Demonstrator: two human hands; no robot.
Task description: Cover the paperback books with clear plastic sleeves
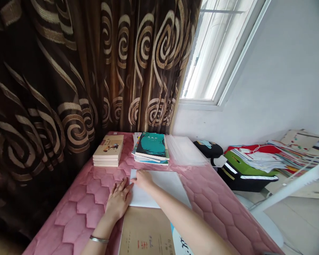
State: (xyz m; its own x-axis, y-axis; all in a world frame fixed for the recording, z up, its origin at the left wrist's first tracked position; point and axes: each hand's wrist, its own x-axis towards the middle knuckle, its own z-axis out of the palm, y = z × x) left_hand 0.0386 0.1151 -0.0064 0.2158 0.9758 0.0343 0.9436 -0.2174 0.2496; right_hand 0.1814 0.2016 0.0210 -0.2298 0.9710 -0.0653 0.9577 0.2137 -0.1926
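A smooth white sheet lies on the pink quilted cover, directly beyond a brown-covered book with red and dark print. Whether the sheet is joined to the book, I cannot tell. My left hand rests flat, fingers stretched, along the sheet's left edge. Reaching across the sheet, my right hand has its fingers curled and pressed together at the upper left edge, gripping it there. Part of a blue and white cover with black lettering shows at the book's right, partly hidden by my right forearm.
Farther back on the pink quilted surface stand a stack of tan books, a pile topped by a teal book, and clear plastic covers. A patterned curtain hangs behind. Right of it sit a green-and-black box and heaped papers.
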